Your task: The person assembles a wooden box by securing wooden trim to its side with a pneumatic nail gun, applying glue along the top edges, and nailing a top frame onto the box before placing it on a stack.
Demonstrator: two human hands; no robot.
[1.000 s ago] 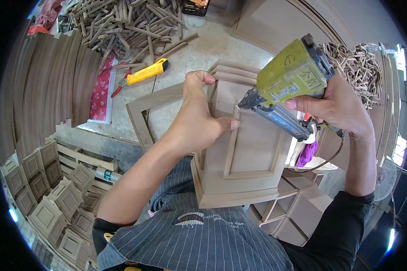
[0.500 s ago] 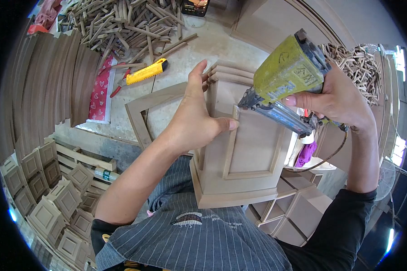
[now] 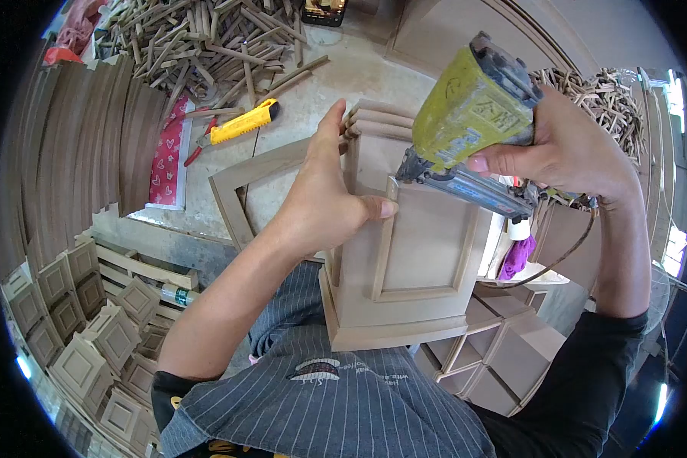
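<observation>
In my right hand (image 3: 565, 145) is a worn yellow-green nail gun (image 3: 473, 111), its nose touching the upper left corner of a raised trim frame. That frame lies on the front panel of a tapered wooden box (image 3: 424, 237) with stepped moulding at its top and a flared base. My left hand (image 3: 332, 191) grips the box along its left side. Its thumb presses on the left strip of wood trim (image 3: 384, 244), just below the gun's nose; some of its fingers are hidden behind the box. An air hose (image 3: 565, 259) hangs from the gun.
Behind the box lie an open wooden frame (image 3: 233, 202), a yellow utility knife (image 3: 244, 122) and red-handled pliers (image 3: 201, 143). Loose wood sticks (image 3: 206, 46) are heaped at the back. Stacked slats (image 3: 76, 137) stand left, above several panelled wooden pieces (image 3: 111, 332). A purple cloth (image 3: 517, 257) hangs at right.
The nail gun has tilted more upright and shifted slightly left, its nose staying at the trim corner. My right wrist has moved a little right. My left hand keeps its hold on the box.
</observation>
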